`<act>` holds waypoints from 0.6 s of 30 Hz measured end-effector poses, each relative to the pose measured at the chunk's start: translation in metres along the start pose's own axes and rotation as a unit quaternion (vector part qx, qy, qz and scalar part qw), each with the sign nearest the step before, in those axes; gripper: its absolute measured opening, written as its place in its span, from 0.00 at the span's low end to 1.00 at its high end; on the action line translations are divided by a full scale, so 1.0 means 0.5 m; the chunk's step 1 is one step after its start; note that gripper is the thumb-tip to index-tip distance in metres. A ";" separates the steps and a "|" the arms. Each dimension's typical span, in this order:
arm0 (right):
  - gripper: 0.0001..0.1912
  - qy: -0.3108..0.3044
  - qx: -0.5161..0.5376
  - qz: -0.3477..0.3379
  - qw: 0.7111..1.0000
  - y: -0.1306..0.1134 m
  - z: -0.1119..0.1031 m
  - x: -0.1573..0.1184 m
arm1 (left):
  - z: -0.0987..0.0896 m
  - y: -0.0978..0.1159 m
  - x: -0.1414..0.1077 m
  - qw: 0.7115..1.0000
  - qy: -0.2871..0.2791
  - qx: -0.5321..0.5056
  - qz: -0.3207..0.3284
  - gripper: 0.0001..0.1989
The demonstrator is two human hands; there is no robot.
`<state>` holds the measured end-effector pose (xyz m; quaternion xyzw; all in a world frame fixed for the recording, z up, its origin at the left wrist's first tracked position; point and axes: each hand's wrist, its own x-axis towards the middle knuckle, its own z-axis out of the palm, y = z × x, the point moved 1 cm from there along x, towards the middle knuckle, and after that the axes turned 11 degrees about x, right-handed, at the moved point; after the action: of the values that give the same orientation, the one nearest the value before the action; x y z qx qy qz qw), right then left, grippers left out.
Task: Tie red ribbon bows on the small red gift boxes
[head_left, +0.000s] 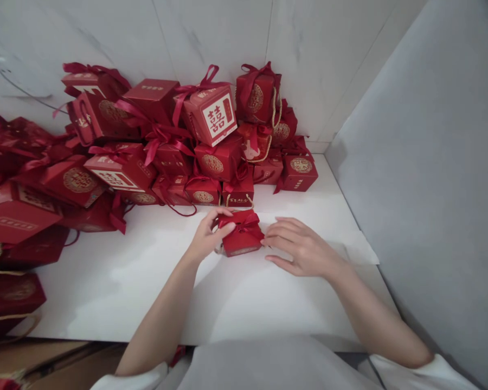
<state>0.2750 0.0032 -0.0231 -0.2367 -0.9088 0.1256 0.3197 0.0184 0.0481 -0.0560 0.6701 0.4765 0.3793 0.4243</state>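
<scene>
A small red gift box with a red ribbon bow on top sits on the white table, between my two hands. At its left side, my left hand grips the box, thumb on the top near the ribbon and fingers at the back corner. My right hand is beside the right side, fingers spread, fingertips at or close to the box's right edge. Part of a cord handle shows under my left hand.
Many red boxes with ribbons and gold cords are stacked along the back wall and down the left side, one pile box at the right end. A grey panel rises at the right of the white table.
</scene>
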 end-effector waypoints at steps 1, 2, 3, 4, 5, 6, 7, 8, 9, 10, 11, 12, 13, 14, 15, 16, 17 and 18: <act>0.14 0.000 0.004 0.003 1.000 -0.009 -0.011 0.009 | -0.008 -0.006 0.001 0.999 0.003 -0.044 -0.012 0.13; 0.15 0.005 0.008 0.000 1.000 -0.019 -0.020 0.019 | -0.015 -0.011 0.002 0.997 0.011 -0.068 -0.021 0.13; 0.16 0.014 0.010 -0.007 1.000 -0.028 -0.024 0.030 | -0.023 -0.015 0.002 0.997 0.020 -0.069 -0.023 0.13; 0.15 0.018 0.012 -0.017 1.000 -0.038 -0.024 0.041 | -0.030 -0.017 0.003 0.998 0.026 -0.051 -0.020 0.13; 0.15 0.015 0.012 -0.030 0.999 -0.047 -0.018 0.052 | -0.035 -0.018 0.003 0.999 0.026 -0.027 -0.014 0.13; 0.15 0.004 0.008 -0.040 0.999 -0.055 -0.007 0.063 | -0.039 -0.018 0.002 1.000 0.020 -0.005 -0.007 0.13; 0.16 -0.014 0.002 -0.049 0.999 -0.062 0.009 0.075 | -0.041 -0.017 0.002 1.000 0.012 0.012 0.004 0.13; 0.17 -0.034 -0.009 -0.052 0.998 -0.068 0.028 0.085 | -0.043 -0.016 0.001 1.000 0.005 0.025 0.016 0.13; 0.18 -0.053 -0.026 -0.048 0.997 -0.074 0.049 0.095 | -0.044 -0.015 0.000 0.999 0.001 0.037 0.028 0.12; 0.19 -0.062 -0.050 -0.044 0.996 -0.078 0.069 0.103 | -0.044 -0.015 -0.001 0.998 -0.001 0.044 0.037 0.12; 0.19 -0.070 -0.077 -0.039 0.994 -0.083 0.089 0.110 | -0.045 -0.016 -0.001 0.998 -0.003 0.046 0.043 0.11; 0.20 -0.076 -0.103 -0.030 0.991 -0.087 0.106 0.115 | -0.046 -0.018 -0.001 0.998 -0.005 0.042 0.044 0.10; 0.21 -0.079 -0.129 -0.020 0.988 -0.091 0.121 0.119 | -0.046 -0.021 0.000 0.999 -0.006 0.031 0.039 0.10; 0.21 -0.081 -0.151 -0.010 0.985 -0.094 0.133 0.122 | -0.046 -0.023 0.001 0.999 -0.006 0.016 0.030 0.10; 0.21 -0.080 -0.169 0.001 0.982 -0.098 0.143 0.123 | -0.045 -0.026 0.002 1.000 -0.006 0.000 0.018 0.10; 0.21 -0.076 -0.184 0.014 0.980 -0.100 0.150 0.124 | -0.044 -0.027 0.002 1.000 -0.004 -0.016 0.005 0.10; 0.21 -0.070 -0.194 0.025 0.978 -0.103 0.157 0.124 | -0.043 -0.027 0.003 0.999 -0.001 -0.030 -0.010 0.11; 0.21 -0.064 -0.200 0.036 0.977 -0.105 0.162 0.123 | -0.040 -0.025 0.003 0.999 0.004 -0.043 -0.025 0.11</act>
<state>0.1626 -0.0165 -0.0329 -0.3194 -0.9252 -0.0321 0.2025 -0.0036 0.0562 -0.0605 0.6375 0.4781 0.3915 0.4601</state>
